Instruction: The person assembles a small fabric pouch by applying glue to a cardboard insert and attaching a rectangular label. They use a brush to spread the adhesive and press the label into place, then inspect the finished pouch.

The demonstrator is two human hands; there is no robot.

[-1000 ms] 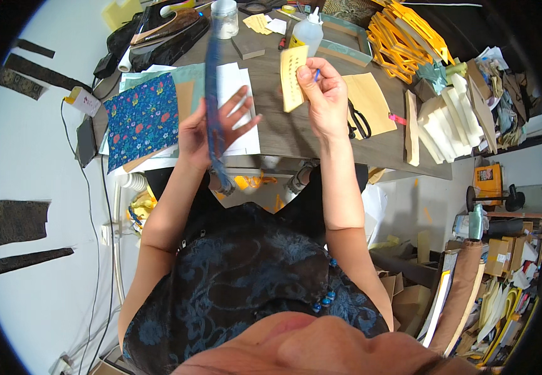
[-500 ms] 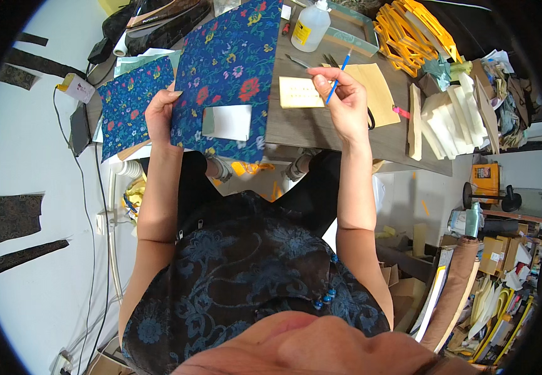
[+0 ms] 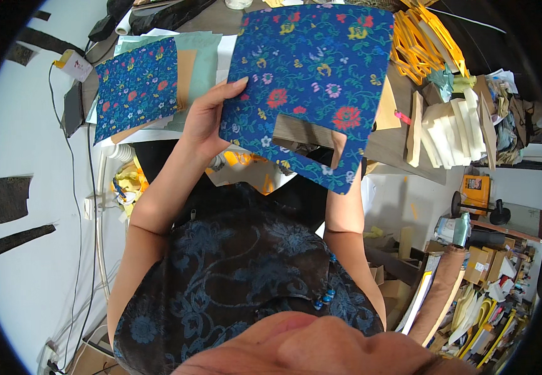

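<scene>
The panel (image 3: 308, 69) has swung right, above the near edge of the counter (image 3: 396, 144), and now hides the right hand, whose grip I cannot tell. The left hand (image 3: 209, 119) pinches its left edge, thumb on top.

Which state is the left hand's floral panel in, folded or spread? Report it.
Spread: the floral panel shows one broad patterned face, no fold visible, in the left hand.

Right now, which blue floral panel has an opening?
The raised panel in the left hand: a rectangular opening shows through it. The other panel, lying left of that hand, shows none.
</scene>
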